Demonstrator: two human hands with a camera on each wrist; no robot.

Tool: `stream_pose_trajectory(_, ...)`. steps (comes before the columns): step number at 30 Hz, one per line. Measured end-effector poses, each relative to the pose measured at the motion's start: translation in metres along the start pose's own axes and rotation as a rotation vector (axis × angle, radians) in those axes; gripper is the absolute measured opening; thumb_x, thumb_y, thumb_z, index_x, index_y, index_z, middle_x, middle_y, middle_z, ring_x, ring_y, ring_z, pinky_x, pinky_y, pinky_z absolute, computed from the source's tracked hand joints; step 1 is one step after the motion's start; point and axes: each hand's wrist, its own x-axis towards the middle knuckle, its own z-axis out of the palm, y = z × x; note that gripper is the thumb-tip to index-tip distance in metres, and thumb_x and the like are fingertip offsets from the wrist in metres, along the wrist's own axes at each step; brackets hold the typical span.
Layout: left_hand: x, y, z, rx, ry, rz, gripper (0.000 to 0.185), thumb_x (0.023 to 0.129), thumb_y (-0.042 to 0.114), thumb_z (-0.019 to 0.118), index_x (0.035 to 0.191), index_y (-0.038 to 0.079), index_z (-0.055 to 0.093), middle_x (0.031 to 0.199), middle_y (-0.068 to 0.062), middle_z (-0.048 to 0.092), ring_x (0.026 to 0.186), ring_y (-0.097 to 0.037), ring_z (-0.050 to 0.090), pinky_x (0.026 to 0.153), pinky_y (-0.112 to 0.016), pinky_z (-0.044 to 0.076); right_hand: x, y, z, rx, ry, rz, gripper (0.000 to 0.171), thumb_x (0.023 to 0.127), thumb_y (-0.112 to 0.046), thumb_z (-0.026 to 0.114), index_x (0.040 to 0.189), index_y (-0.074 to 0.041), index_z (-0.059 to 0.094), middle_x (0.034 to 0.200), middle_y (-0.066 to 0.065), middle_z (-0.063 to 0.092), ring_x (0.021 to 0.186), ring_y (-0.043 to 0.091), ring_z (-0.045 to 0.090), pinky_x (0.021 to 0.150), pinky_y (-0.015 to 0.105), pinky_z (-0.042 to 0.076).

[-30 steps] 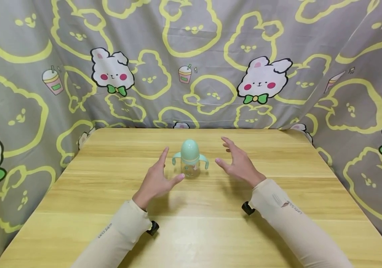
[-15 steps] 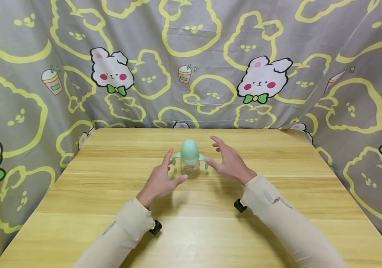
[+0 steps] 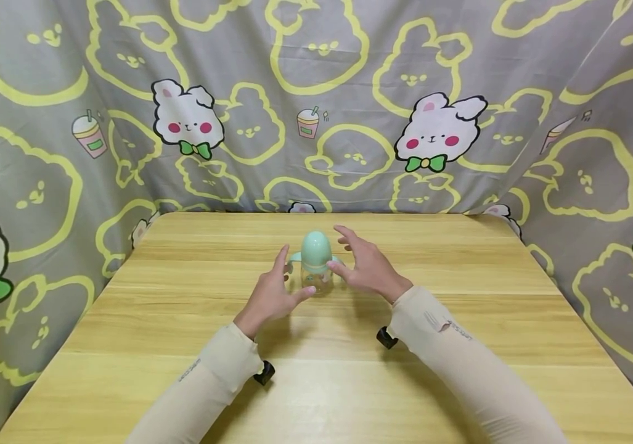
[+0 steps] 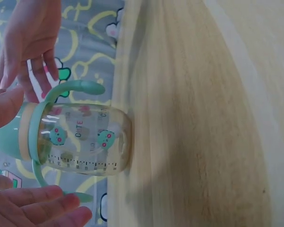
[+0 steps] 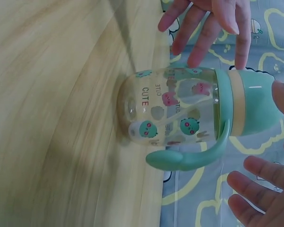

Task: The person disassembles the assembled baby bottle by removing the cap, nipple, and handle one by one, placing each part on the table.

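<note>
A baby bottle [image 3: 315,250] stands upright on the wooden table, with a mint-green domed cap, two curved mint handles and a clear body printed with small cartoon faces and "CUTE". My left hand [image 3: 270,295] is beside its left handle, fingers and thumb spread apart. On the other side, my right hand [image 3: 368,265] has its thumb in front of the right handle and its fingers stretched out past the bottle's side. In the left wrist view the bottle body [image 4: 85,139] shows between both hands; neither hand's fingers are wrapped round it. Whether a fingertip touches it, I cannot tell.
The light wooden table [image 3: 316,370] spreads around the bottle. A grey curtain [image 3: 349,185] with yellow outlines and white rabbit heads hangs behind the table and along both sides. Black wrist cameras [image 3: 387,337] sit under the beige sleeves [image 3: 455,345].
Both hands have moved inward toward the bottle, the right one farther leftward, so its thumb now overlaps the right handle. The bottle has stayed in place.
</note>
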Motion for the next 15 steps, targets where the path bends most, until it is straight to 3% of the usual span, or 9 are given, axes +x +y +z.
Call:
stream_pose_trajectory(5, 0.002, 0.005, 0.002, -0.01, -0.025, -0.013, 0.104, 0.083, 0.039, 0.076, 0.156, 0.011, 0.007, 0.137, -0.03, 0.047, 0.119, -0.042, 0.054, 0.094, -0.055, 0.044, 0.006, -0.004, 0.002, 0.005, -0.011, 0.005, 0.074, 0.091, -0.037, 0.065, 0.151, -0.016, 0.027, 0.131, 0.021, 0.055, 0.114, 0.036, 0.058, 0.089, 0.052, 0.048)
stream_pose_trajectory(15, 0.009, 0.011, 0.01, 0.02, -0.005, -0.034, 0.108, 0.081, 0.038, 0.078, 0.156, 0.009, 0.006, 0.137, -0.029, 0.047, 0.126, -0.037, 0.049, 0.098, -0.052, 0.041, 0.017, -0.013, 0.009, -0.01, -0.024, -0.033, 0.073, 0.091, -0.038, 0.066, 0.149, -0.012, 0.03, 0.126, 0.017, 0.058, 0.112, 0.03, 0.059, 0.088, 0.047, 0.049)
